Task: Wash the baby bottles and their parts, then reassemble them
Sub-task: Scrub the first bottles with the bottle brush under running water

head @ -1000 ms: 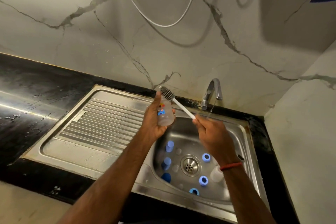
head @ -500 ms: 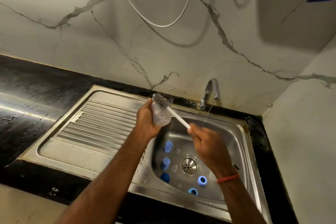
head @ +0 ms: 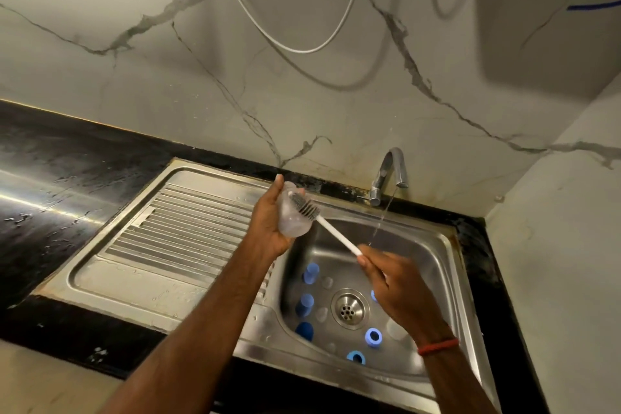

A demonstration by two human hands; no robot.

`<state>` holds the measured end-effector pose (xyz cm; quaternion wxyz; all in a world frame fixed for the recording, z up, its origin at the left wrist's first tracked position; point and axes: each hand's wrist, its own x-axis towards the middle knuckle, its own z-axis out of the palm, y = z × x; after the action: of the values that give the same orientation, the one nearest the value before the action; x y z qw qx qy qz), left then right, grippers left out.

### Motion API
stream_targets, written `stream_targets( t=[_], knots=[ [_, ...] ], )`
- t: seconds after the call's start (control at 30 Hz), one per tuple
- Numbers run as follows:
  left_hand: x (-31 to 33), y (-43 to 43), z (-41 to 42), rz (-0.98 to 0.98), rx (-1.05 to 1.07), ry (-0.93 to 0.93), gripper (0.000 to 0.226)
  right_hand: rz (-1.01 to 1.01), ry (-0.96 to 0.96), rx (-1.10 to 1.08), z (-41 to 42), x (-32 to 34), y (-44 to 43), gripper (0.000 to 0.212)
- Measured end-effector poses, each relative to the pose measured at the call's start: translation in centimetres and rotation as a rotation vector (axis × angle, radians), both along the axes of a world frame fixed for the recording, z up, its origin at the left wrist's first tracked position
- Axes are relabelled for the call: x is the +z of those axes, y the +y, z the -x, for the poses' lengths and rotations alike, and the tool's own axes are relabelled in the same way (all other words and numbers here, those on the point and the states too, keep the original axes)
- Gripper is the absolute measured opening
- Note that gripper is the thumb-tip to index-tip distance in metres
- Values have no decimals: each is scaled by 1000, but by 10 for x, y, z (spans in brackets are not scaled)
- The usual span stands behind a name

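Scrubbing now, the left hand (head: 267, 232) curls round the clear bottle (head: 293, 223) above the sink's (head: 423, 240) left edge while the right hand (head: 395, 284) grips the white brush (head: 337, 233), bristles against it; next, likely, a rinse under the running tap (head: 389, 175).

Grey-veined marble walls (head: 208, 84), black countertop (head: 77, 158), steel sink (head: 421, 244) with drainboard (head: 178, 228), chrome tap (head: 389, 175) running

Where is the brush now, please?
In the head view, the brush slants over the sink, bristles at the bottle in the left hand, handle gripped by the right hand, left of the tap.
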<state>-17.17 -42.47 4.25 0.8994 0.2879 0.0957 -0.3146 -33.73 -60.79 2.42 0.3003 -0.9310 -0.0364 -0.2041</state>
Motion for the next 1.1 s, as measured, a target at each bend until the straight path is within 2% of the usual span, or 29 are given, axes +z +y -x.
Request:
stream_targets(
  t=[0.07, 0.2, 0.33, 0.43, 0.53, 0.63, 0.73, 0.83, 0.97, 1.1],
  knots=[
    [-3, -1, 4, 31, -30, 24, 33, -16, 17, -13, -2, -4, -5, 39],
    [-11, -12, 11, -57, -22, 106, 43, 2, 37, -130, -23, 3, 4, 26],
    [-2, -10, 4, 32, 27, 187, 43, -40, 35, -82, -15, 1, 12, 34],
    [-3, -4, 4, 62, 83, 247, 27, -180, 60, -52, 0, -10, 0, 38],
    [-7, -1, 5, 65, 172, 325, 46, -174, 27, -52, 9, -10, -12, 35],
    [-11, -6, 5, 93, 223, 317, 57, -45, 3, -51, -1, -9, -1, 37],
    [-9, -18, 9, 112, 231, 274, 38, 14, 3, -111, -14, -13, 20, 34],
    [-7, -18, 7, 124, 271, 272, 24, 24, 26, -51, -9, -15, 18, 32],
    [-15, -18, 10, 81, 258, 261, 26, 73, 22, -88, -3, -13, -4, 40],
    [-12, -26, 15, 85, 273, 264, 27, 82, -8, -94, -11, -9, 14, 46]
  ],
)
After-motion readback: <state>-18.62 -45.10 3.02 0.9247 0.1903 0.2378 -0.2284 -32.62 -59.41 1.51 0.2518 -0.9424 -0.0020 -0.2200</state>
